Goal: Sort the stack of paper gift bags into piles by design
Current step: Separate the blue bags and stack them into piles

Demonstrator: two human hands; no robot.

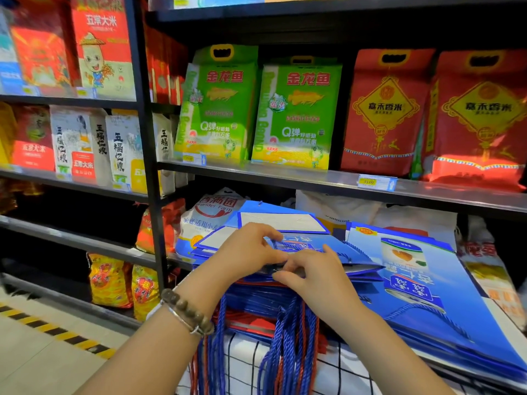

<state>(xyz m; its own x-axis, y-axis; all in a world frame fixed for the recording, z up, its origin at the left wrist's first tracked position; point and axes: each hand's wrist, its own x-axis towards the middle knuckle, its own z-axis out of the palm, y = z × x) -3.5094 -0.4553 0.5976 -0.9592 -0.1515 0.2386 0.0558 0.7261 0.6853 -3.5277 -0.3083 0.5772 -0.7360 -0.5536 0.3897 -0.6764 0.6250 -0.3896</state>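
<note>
A stack of flat blue paper gift bags (285,223) lies on the lower shelf, with red bags (251,323) under the blue ones. Blue and red rope handles (288,346) hang over the front edge. My left hand (251,249) and my right hand (310,272) meet at the near edge of the top blue bag, fingers curled and pinching its edge. To the right lies a separate pile of blue bags printed with a can picture (422,280).
Green rice bags (216,106) and red rice bags (385,115) stand on the shelf (313,178) above. A white flour sack (211,215) lies behind the stack. Yellow sacks (114,280) sit low at the left. A hazard-striped floor line (57,329) runs at lower left.
</note>
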